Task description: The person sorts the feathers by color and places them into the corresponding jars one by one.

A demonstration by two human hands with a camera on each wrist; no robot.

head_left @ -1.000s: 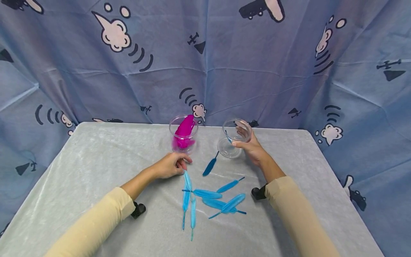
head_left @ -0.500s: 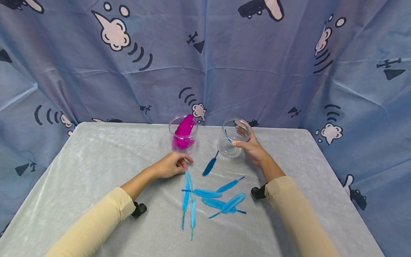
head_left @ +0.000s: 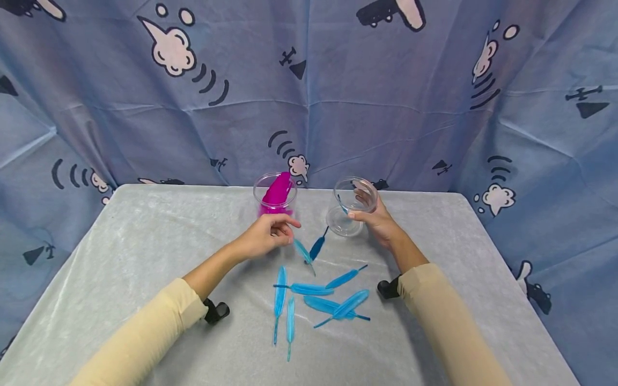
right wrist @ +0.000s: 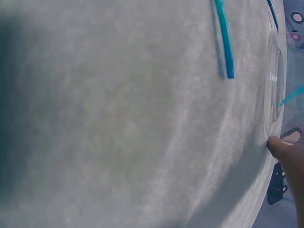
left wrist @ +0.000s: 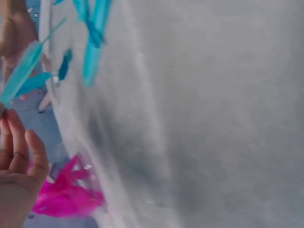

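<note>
In the head view, my left hand [head_left: 265, 236] pinches one end of a light blue feather [head_left: 303, 251], raised off the table with its quill pointing down. My right hand [head_left: 381, 222] grips a clear plastic cup [head_left: 334, 221] from its right side. A thin blue feather [head_left: 341, 203] shows inside that cup. Just left of the cup's base lies a dark blue feather [head_left: 317, 247], partly behind the pinched one. The left wrist view shows the pinched feather [left wrist: 23, 71] rising from the fingertips. At the right wrist view's edge, the right thumb [right wrist: 278, 147] touches the cup.
Behind my left hand stands another clear cup [head_left: 257, 194] with magenta feathers [head_left: 277, 192] in it. Several blue feathers lie on the grey-white table [head_left: 169, 236] in front, among them a crossed pair [head_left: 345, 308]. A patterned blue curtain [head_left: 367, 134] hangs behind the table.
My left hand has lifted the light blue feather off the other feathers and carried it rightward and away from me, toward the held cup. The right hand and its cup stay put.
</note>
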